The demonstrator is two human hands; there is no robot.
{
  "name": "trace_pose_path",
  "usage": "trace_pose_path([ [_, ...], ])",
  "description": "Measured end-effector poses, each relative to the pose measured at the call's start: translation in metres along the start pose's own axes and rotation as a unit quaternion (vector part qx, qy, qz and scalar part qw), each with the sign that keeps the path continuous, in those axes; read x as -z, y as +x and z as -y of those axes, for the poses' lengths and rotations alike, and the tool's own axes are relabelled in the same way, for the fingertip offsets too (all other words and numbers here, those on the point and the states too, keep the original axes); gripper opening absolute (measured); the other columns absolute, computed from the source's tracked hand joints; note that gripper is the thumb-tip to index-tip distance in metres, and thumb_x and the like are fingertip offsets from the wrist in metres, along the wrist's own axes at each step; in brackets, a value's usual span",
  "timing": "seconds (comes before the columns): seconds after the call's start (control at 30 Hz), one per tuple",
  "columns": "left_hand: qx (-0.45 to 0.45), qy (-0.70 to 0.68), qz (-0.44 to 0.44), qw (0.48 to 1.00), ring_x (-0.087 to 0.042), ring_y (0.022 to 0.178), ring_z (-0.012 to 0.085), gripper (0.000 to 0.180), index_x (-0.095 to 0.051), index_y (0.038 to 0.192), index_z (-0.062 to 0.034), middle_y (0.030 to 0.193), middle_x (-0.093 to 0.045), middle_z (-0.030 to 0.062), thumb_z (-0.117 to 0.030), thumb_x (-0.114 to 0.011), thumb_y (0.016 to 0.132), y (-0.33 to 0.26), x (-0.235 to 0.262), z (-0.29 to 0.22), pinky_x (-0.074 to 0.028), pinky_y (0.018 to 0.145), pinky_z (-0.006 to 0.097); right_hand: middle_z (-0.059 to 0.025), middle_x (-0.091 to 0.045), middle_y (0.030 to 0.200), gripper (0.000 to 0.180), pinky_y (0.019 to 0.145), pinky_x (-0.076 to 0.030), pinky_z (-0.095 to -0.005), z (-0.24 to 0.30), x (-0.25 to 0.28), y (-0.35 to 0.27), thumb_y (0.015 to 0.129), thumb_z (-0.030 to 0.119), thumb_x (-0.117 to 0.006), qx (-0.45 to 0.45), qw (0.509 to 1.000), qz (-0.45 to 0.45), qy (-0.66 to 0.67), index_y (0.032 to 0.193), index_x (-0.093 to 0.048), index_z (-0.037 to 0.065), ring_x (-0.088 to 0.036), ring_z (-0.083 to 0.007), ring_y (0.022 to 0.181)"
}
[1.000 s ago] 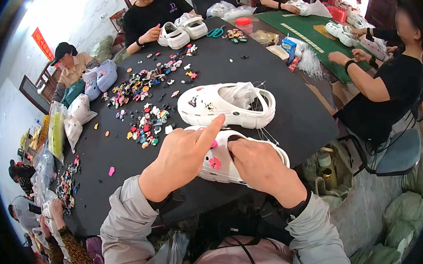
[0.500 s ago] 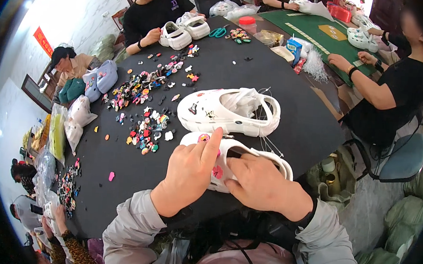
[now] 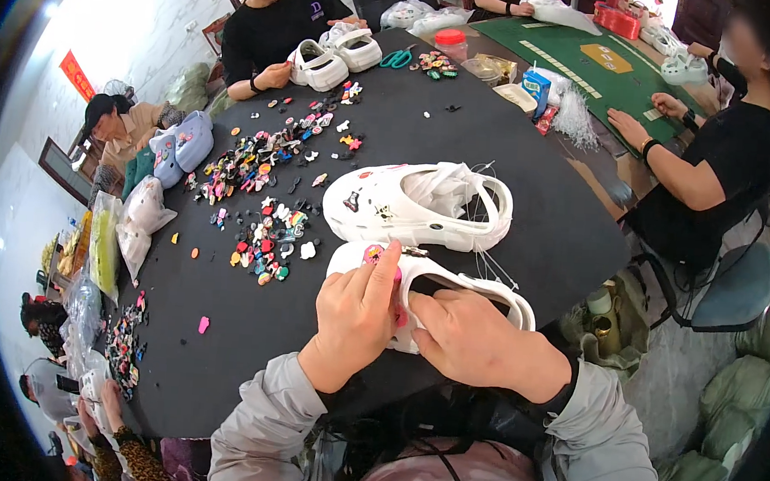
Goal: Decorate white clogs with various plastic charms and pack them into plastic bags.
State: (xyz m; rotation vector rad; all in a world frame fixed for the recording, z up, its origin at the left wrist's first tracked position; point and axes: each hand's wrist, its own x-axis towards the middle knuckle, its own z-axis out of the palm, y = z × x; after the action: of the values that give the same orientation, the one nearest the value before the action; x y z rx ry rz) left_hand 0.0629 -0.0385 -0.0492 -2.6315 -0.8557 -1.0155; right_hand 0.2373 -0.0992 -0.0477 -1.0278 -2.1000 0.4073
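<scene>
A white clog [image 3: 344, 257] lies on the black table right in front of me, its toe to the left. My left hand [image 3: 351, 318] presses on its upper, index finger pointing forward beside a pink flower charm [image 3: 373, 254]. The fingers of my right hand [image 3: 489, 339] reach into the foot opening and grip the edge; the tips are hidden inside. Just beyond stands the matching white clog [image 3: 351, 221], with charms on its toe, clear plastic stuffing [image 3: 437, 186] inside and thin clear ties at its heel.
Loose colourful shoe charms [image 3: 253, 162] lie in piles on the left half of the table [image 3: 246, 347]. Across it, a person handles white clogs [image 3: 321, 67]. Teal scissors [image 3: 397, 59] and a red-lidded jar [image 3: 451, 43] stand far back. Another person sits right, by a green table [image 3: 538, 38].
My left hand has shifted slightly right over the clog's upper, covering more of the lower pink charm. At the right, a person's hand has raised a white clog.
</scene>
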Motion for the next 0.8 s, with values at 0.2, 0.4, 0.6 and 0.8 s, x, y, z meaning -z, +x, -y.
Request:
trace_pose_path([
  [0.2, 0.042, 0.001, -0.013, 0.999, -0.06, 0.061, 0.0213, 0.055, -0.051, 0.13, 0.0083, 0.077, -0.065, 0.0088, 0.001, -0.062, 0.077, -0.009, 0.006, -0.005, -0.042, 0.054, 0.033, -0.0211, -0.059, 0.073, 0.022, 0.061, -0.047, -0.046, 0.003, 0.002, -0.001, 0.081, 0.008, -0.062, -0.031, 0.999, 0.013, 0.018, 0.095, -0.049, -0.003, -0.06, -0.039, 0.068],
  [0.4, 0.046, -0.045, 0.034, 0.997, -0.063, 0.064, 0.0217, 0.06, -0.043, 0.134, 0.011, 0.088, -0.07, 0.0099, 0.004, -0.062, 0.078, -0.013, 0.024, -0.012, -0.043, 0.057, 0.034, -0.0221, -0.059, 0.078, 0.024, 0.064, -0.047, -0.0469, 0.005, 0.006, -0.002, 0.08, 0.009, -0.063, -0.065, 0.997, 0.03, 0.032, 0.096, -0.049, -0.002, -0.06, -0.0404, 0.072],
  [0.6, 0.028, -0.066, 0.088, 0.994, -0.059, 0.059, 0.0209, 0.065, -0.043, 0.135, 0.0097, 0.076, -0.065, 0.0062, 0.006, -0.06, 0.073, -0.019, 0.031, -0.014, -0.04, 0.054, 0.036, -0.02, -0.059, 0.075, 0.029, 0.066, -0.047, -0.0462, 0.003, 0.005, -0.003, 0.081, 0.009, -0.062, -0.051, 0.998, 0.037, 0.029, 0.105, -0.053, -0.005, -0.06, -0.0382, 0.072],
  [0.8, 0.005, -0.084, 0.124, 0.989, -0.055, 0.055, 0.0205, 0.068, -0.042, 0.138, 0.0079, 0.066, -0.058, 0.0042, 0.006, -0.058, 0.071, -0.008, 0.032, -0.006, -0.035, 0.052, 0.036, -0.0188, -0.058, 0.071, 0.035, 0.065, -0.046, -0.0459, 0.0, 0.004, 0.0, 0.08, 0.009, -0.062, -0.044, 0.997, 0.051, 0.039, 0.109, -0.054, -0.008, -0.058, -0.0366, 0.067],
])
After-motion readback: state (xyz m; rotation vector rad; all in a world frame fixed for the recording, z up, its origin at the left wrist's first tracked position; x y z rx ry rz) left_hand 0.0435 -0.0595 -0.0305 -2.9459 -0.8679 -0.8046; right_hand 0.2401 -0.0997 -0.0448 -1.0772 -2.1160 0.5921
